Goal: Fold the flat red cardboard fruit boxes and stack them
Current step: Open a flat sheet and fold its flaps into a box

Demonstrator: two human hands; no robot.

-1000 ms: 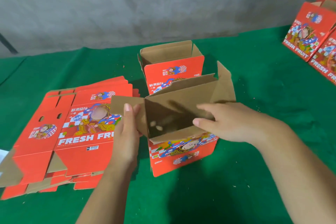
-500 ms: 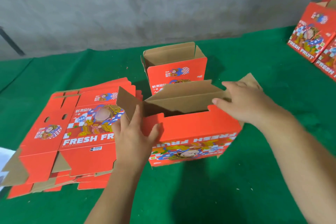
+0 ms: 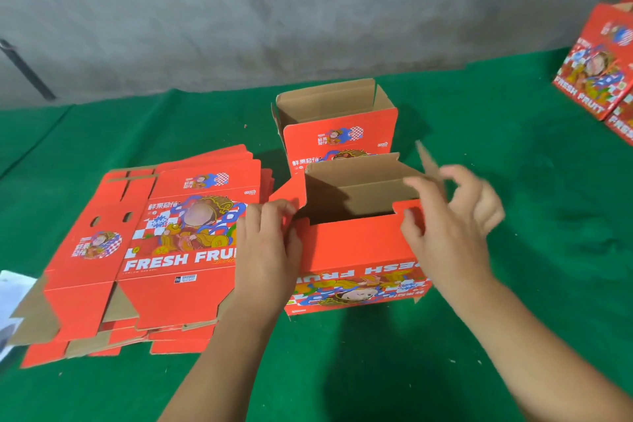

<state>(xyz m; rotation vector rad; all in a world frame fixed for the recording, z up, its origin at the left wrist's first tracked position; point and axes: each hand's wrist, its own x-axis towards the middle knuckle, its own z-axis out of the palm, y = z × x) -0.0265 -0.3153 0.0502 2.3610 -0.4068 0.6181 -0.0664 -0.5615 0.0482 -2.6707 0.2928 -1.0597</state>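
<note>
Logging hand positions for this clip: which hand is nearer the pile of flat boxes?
Left. The left hand grips the left end of the box being folded, right beside the pile of flat boxes. The right hand is at that box's far right end.

"FRESH FRUIT" on flat boxes (image 3: 178, 250)
</note>
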